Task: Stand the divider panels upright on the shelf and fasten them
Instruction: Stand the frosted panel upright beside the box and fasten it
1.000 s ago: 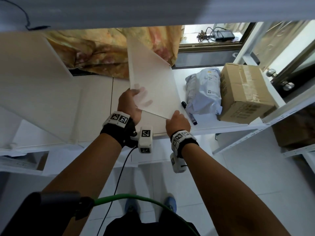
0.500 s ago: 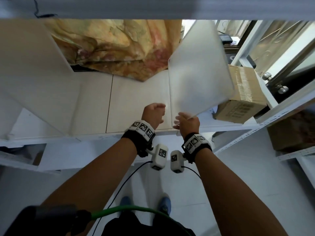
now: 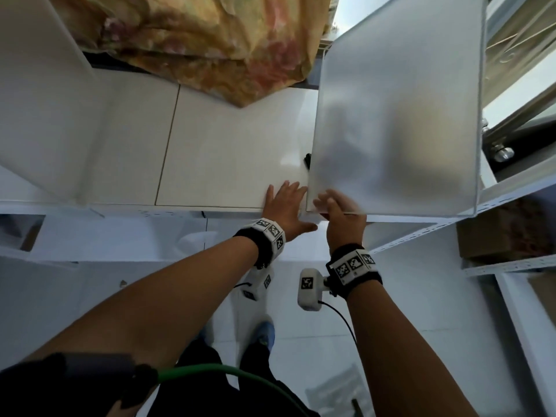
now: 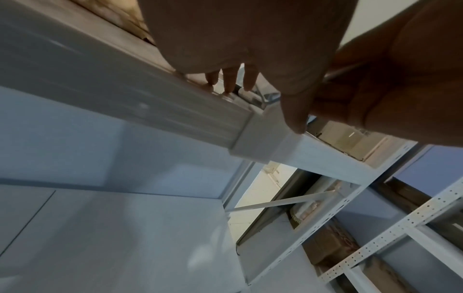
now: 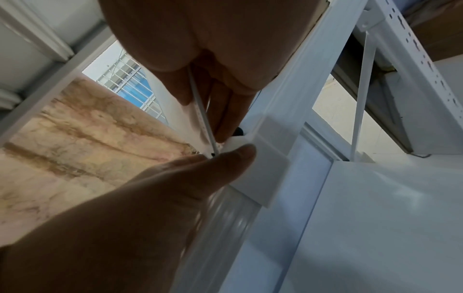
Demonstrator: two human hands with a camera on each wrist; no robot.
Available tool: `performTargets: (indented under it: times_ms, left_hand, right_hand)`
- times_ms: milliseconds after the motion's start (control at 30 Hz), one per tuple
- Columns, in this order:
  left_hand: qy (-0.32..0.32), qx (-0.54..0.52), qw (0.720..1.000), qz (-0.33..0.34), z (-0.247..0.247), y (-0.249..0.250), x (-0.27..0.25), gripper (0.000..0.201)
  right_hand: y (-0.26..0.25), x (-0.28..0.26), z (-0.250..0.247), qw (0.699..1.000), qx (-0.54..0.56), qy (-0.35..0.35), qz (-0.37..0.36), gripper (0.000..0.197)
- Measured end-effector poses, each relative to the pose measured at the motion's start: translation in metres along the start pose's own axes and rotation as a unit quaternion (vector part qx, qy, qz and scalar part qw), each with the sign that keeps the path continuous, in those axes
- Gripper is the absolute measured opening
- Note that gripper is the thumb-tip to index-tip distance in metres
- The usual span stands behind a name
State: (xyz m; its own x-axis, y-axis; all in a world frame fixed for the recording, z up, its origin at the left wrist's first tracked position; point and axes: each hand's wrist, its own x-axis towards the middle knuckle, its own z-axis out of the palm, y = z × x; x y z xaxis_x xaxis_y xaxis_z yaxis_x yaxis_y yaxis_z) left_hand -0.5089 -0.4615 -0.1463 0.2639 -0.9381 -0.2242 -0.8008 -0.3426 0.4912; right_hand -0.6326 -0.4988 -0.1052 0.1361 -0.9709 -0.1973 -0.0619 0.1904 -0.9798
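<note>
From the head camera I see my right hand pinching the near bottom corner of the translucent divider panel, which stands upright at the shelf front edge. My left hand lies flat, fingers straight, just left of the panel. Only my wrist cameras show the white clip on that edge below the panel, with my left thumb touching it.

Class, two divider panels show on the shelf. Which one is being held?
The right-hand panel, gripped at its near bottom corner by the right hand; the left panel stands untouched.
</note>
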Motion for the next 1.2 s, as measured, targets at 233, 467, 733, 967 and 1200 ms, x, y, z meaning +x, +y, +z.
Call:
performTargets:
  times_ms: [233,467,733,967,1200]
  left_hand:
    - [0.030,-0.024,0.999,0.012,0.005,0.009,0.018,0.089]
    - [0.063,-0.068,0.996,0.019,0.010,0.006,0.019,0.088]
    - [0.070,-0.058,0.995,0.031,0.011,0.005,0.018,0.076]
    - [0.054,-0.024,0.997,0.040,0.008,0.006,0.016,0.084]
    - [0.051,-0.042,0.997,0.041,0.005,0.006,0.016,0.088]
  right_hand:
    - [0.000,0.011,-0.007,0.999,-0.022,0.019,-0.032,0.022]
    - [-0.005,0.010,-0.006,0.998,-0.038,0.008,-0.045,0.021]
    - [-0.002,0.007,-0.016,0.993,-0.094,0.015,-0.069,0.023]
    - [-0.012,0.000,-0.015,0.994,-0.065,0.034,-0.076,0.019]
    - [-0.012,0.003,0.002,0.991,-0.100,0.012,-0.087,0.027]
